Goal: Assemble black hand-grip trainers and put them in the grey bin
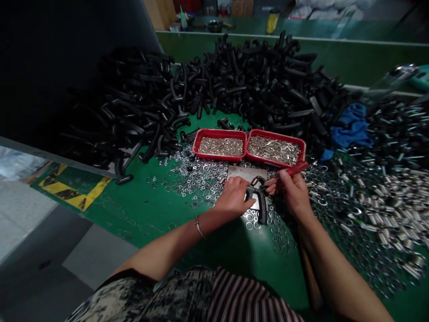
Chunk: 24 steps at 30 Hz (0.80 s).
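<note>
My left hand [234, 195] is closed on a curved black handle [262, 206], pressing it over a small metal plate [241, 172]. The handle has a loop at its far end and a shiny metal piece in it. In my right hand [294, 193] is a red-handled tool [298, 168], its thin end pointing left at the loop; its exact kind is unclear. Loose metal rings [250, 222] lie around the plate. Just beyond stand two red trays, one of tiny metal parts [221, 146] and one of small pins [275, 150].
Black handles [234, 76] are heaped along the back and left. Metal sleeves [392, 214] and rings spread over the right side. A blue cloth [353, 125] lies at the back right. A wooden shaft [311, 277] lies by my right forearm. A dark panel [67, 67] rises at left.
</note>
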### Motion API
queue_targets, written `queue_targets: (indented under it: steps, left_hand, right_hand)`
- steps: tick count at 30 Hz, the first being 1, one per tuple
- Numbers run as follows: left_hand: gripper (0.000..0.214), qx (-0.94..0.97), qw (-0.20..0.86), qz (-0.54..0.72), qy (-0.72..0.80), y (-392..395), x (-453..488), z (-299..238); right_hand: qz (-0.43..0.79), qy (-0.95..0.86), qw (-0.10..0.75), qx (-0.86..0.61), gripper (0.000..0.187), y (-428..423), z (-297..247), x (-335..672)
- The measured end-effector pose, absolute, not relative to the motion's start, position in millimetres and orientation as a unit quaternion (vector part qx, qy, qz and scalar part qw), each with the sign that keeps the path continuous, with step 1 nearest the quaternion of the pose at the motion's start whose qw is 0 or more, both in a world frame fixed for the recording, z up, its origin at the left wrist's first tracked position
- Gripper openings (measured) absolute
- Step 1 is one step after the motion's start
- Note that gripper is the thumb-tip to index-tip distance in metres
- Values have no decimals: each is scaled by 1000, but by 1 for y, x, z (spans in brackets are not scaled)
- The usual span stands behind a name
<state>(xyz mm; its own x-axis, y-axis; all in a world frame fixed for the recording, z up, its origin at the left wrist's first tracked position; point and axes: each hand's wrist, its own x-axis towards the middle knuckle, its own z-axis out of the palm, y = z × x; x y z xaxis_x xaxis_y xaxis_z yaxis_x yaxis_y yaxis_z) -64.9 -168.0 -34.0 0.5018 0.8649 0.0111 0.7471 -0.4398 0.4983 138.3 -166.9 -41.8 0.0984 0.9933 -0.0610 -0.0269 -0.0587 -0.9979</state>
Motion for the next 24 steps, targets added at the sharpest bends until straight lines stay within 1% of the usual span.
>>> queue_targets:
  steps: [2,3,5,7,9,10,12,15,17,20,22,24]
  left_hand:
    - [39,835,198,134,495,-169,-57,-35]
    - [36,832,191,137,502,-168,-54,-35]
    - [29,821,195,154,514,-163,-53,-31]
    - [26,795,221,192,531,-153,-60,-23]
    - [27,753,272,239,549,-143,-76,-13]
    - [28,726,313,260,555,-138,-85,-8]
    - [29,652,427,303,549,-136,-104,0]
    - [35,497,627,365,476,-148,-124,5]
    - [39,403,721,384,412,-163,-130,3]
    - [37,314,786,382,371,-182,-134,-3]
    - [36,273,805,378,368,-190,-133,-5]
    - [36,247,817,376,361,-193,-131,-5]
  right_hand:
    - [437,-473,487,-590,38,-163,-37,147]
    - [391,-494,457,-628,40,-160,-32,155]
    - [263,-552,368,-700,44,-159,-19,173]
    - [116,-607,294,-730,46,-167,-5,189]
    - [14,-650,280,-707,44,-184,5,193]
    - [0,-675,289,-679,42,-195,6,189]
    - [48,-743,290,-601,41,-216,0,174]
    - [142,-820,227,-506,45,-232,-24,140]
    - [145,-836,179,-498,54,-230,-42,122]
    - [104,-840,138,-514,64,-219,-59,106]
    - [80,-850,130,-504,67,-219,-63,103]
    - [81,-868,131,-473,68,-227,-60,102]
